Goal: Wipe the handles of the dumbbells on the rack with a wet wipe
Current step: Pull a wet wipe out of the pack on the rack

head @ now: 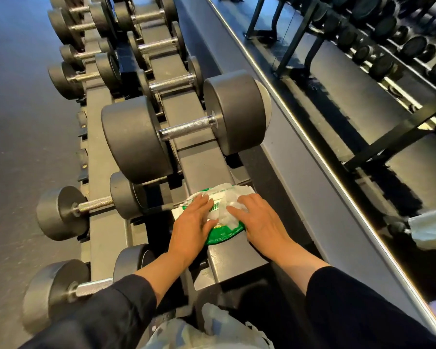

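A green and white pack of wet wipes (219,235) lies on the top shelf of the dumbbell rack (202,167). My left hand (191,222) rests flat on the pack's left side. My right hand (258,220) sits on its right side, fingers on a crumpled white wipe (224,212) that sticks out of the pack. Just beyond stands a large black dumbbell (136,139) with a knurled steel handle (188,127). Smaller dumbbells (171,84) line the top shelf further back.
The lower shelf on the left holds more dumbbells (91,205), one of them partly under my left sleeve. A mirror wall (350,96) runs along the right, behind a metal ledge. Dark floor lies to the left.
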The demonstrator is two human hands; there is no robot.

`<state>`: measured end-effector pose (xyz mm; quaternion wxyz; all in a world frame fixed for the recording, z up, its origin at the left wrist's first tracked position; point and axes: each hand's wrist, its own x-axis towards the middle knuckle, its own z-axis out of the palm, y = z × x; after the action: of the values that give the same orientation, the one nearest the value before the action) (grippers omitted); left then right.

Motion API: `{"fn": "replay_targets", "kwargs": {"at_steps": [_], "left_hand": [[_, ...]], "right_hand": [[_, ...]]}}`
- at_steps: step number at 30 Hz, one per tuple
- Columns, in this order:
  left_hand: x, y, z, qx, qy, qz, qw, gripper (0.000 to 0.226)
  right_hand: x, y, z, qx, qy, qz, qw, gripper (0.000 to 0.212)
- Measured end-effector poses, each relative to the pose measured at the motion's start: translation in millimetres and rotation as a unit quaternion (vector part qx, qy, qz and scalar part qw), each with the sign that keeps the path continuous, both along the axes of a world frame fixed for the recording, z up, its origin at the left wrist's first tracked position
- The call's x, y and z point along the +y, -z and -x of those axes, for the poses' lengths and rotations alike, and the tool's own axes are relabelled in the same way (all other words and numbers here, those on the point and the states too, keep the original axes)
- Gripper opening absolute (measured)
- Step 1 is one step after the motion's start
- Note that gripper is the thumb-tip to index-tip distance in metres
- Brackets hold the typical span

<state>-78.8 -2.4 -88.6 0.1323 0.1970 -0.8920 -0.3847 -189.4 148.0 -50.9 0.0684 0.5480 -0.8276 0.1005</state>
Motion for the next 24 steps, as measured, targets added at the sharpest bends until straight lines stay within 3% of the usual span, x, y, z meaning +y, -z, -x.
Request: {"fn": "replay_targets", "kwargs": {"at_steps": [13, 16, 20, 24], "left_hand": [[8, 5, 3, -0.018, 0.014, 0.048, 0.999, 0.054], [8, 2, 2, 0.0, 0.004, 0.009, 1.0, 0.056], [8, -21, 1, 0.077, -0.051, -0.128, 0.987, 0.049], [1, -44, 4, 0.12, -0.09, -0.166, 0.975, 0.057]], "right_hand": [[5, 9, 5, 0.006, 0.007, -0.005, 1.0, 0.057], [7, 10, 9, -0.036, 0.003, 0.059, 0.998, 0.052], [-11, -1, 11, -0.113, -0.022, 0.119, 0.986, 0.042], [-46, -27, -2, -0.213, -0.024, 0.173, 0.961, 0.049]]}}
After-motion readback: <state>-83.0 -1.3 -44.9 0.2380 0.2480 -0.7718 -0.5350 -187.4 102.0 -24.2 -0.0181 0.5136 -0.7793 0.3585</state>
